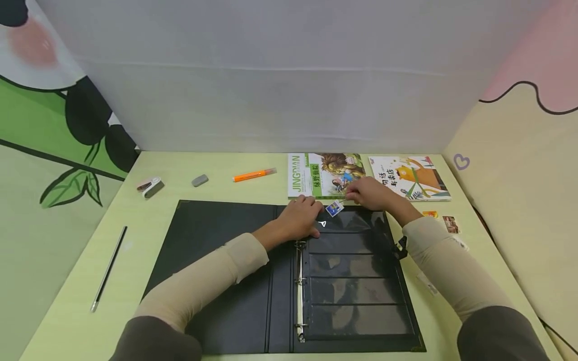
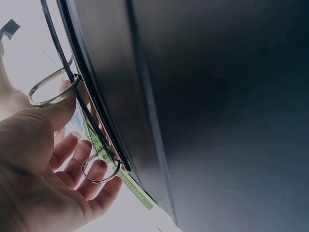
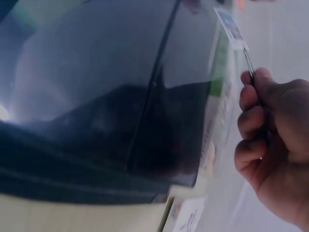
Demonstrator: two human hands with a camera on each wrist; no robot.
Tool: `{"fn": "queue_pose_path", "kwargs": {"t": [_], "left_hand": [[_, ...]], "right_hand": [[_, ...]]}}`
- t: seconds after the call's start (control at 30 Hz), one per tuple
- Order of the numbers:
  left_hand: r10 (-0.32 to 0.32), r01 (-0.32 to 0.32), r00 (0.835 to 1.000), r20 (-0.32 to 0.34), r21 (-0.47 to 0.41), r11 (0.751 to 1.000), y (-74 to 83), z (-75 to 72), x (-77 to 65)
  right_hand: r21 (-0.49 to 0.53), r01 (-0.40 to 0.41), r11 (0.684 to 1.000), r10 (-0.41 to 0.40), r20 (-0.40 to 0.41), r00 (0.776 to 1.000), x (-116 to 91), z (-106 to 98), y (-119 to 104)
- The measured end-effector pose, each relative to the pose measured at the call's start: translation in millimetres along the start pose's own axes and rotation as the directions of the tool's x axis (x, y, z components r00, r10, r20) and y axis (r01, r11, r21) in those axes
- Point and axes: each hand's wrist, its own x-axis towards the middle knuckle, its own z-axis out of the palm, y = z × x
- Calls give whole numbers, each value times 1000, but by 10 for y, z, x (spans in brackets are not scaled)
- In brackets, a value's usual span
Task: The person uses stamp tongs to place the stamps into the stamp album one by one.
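Note:
A black ring binder [image 1: 212, 250] lies open, with a clear pocket page [image 1: 347, 271] on its right side. My left hand [image 1: 298, 218] is at the page's upper left corner; in the left wrist view its thumb meets the page edge beside the metal rings [image 2: 55, 96], and the index fingertip is partly hidden. My right hand [image 1: 368, 193] pinches thin metal tweezers [image 3: 249, 63] above the binder's top edge. At the tweezers' tips hangs a small blue picture stamp [image 1: 334, 208], close to the top pocket and just right of my left hand.
Two picture books [image 1: 325, 175] lie behind the binder. An orange marker [image 1: 255, 175], a grey eraser [image 1: 199, 180] and a small white-and-grey gadget [image 1: 151, 187] are at the back left. A pencil [image 1: 109, 268] lies left. More stamps [image 1: 451, 224] are scattered right, partly under my forearm.

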Motion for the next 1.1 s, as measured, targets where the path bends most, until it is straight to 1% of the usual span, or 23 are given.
{"fn": "queue_pose_path", "kwargs": {"t": [0.07,0.13,0.23,0.4,0.5,0.6,0.7,0.8,0.9,1.0,1.1], "left_hand": [[1,-1,1000,-2,2,1000,1,-11,-3],[4,-4,1000,-5,6,1000,1,-17,-3],[5,-5,1000,-10,16,1000,0,-15,1],[-5,5,1000,-19,29,1000,-9,-4,2],[-7,7,1000,-25,24,1000,-13,13,-1],[-6,6,1000,-18,26,1000,-21,30,-7],[-4,5,1000,-12,30,1000,-25,47,6],[-12,12,1000,-4,23,1000,-41,43,25],[-17,17,1000,15,8,1000,-48,34,38],[-16,16,999,33,-1,1000,-50,48,43],[-14,14,999,43,-1,1000,-58,68,49]], "right_hand": [[-6,48,999,-47,65,997,70,21,-44],[-19,80,997,-77,124,989,125,35,-89],[-58,110,992,-98,171,980,196,52,-158],[-105,166,981,-143,197,970,305,85,-281],[-99,189,977,-166,205,965,346,119,-330],[-75,187,979,-168,211,963,364,136,-349],[-44,141,989,-129,210,969,321,107,-315],[-17,71,997,-67,179,982,225,37,-220],[19,-5,1000,3,137,991,32,-38,-59],[36,-70,997,67,97,993,-280,-87,171],[25,-111,993,110,51,993,-627,-139,450]]}}
